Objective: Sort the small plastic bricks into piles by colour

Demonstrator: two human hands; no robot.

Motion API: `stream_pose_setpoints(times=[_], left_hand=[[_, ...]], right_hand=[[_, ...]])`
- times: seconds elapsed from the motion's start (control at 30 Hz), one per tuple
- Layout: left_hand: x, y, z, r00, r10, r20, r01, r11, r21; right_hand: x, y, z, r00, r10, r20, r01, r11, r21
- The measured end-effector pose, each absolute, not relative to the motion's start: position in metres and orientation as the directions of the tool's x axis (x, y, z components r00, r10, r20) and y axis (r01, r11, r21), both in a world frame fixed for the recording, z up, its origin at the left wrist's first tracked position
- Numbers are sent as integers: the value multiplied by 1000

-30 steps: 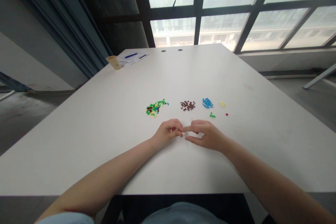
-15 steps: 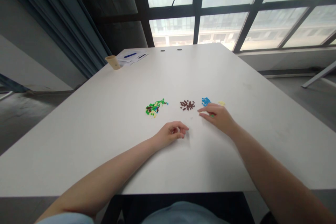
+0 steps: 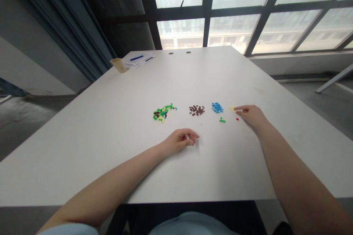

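My right hand [image 3: 251, 114] is at the small yellow pile [image 3: 231, 108] on the right, its forefinger and thumb drawn close together at the pile's edge. Whatever lies between those fingertips is too small to make out. A red piece [image 3: 237, 119] lies just below them. My left hand [image 3: 180, 140] rests on the table, fingers loosely curled and apart from the thumb, holding nothing visible. Beyond it is a brown pile of small toy bricks [image 3: 196, 110]. Blue bricks [image 3: 217, 107] are heaped beside that, with a few green bricks [image 3: 222, 120] in front. Farther left lies a mixed-colour pile [image 3: 162, 113].
The white table [image 3: 176, 80] stretches away toward large windows. At its far left are a paper cup [image 3: 118, 65] and sheets of paper [image 3: 132, 61] with a blue pen [image 3: 136, 58] on top. Two dark round discs [image 3: 188, 52] sit near the far edge.
My right hand has moved right, from in front of the blue bricks to the yellow pile. The green bricks and red piece now show uncovered. My left hand has stayed in place.
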State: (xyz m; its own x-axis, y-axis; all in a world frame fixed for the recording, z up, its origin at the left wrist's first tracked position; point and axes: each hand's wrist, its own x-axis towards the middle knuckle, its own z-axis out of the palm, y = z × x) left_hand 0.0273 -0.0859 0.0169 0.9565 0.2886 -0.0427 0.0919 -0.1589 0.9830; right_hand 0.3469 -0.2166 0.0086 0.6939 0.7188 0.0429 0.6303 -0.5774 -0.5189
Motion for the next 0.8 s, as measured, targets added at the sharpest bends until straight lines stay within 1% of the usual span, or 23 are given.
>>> stream_pose_setpoints(times=[0.13,0.23,0.3,0.37,0.47,0.53,0.6,0.63,0.7,0.77,0.8], left_hand=[[28,-85,17,958,285,-40,91,-169,981],[27,-85,17,956,288,-48,108,-197,974],[26,-85,18,949,309,-59,145,-264,954],[26,-86,20,936,348,-48,191,-390,901],[27,-84,21,923,383,34,213,-583,784],[28,-80,20,921,375,103,197,-679,708],[27,-71,20,909,387,152,226,-767,601],[25,-65,21,894,417,164,277,-802,528],[20,-50,26,837,520,168,440,-823,359],[11,-35,33,762,628,156,598,-775,203],[7,-28,36,736,662,141,646,-749,148]], right_hand=[[351,-219,12,725,684,82,616,-590,-522],[352,-222,18,740,670,64,606,-623,-495],[348,-222,23,720,694,27,618,-623,-479],[337,-219,28,643,766,-15,657,-562,-502],[307,-211,34,426,903,-50,724,-374,-580],[279,-205,36,264,963,-46,763,-238,-601],[249,-201,36,118,990,-73,774,-138,-618],[235,-200,36,53,995,-84,770,-94,-631],[213,-199,36,-69,991,-112,745,-24,-667],[200,-200,36,-143,982,-123,731,21,-682],[197,-201,35,-161,979,-122,731,35,-682]])
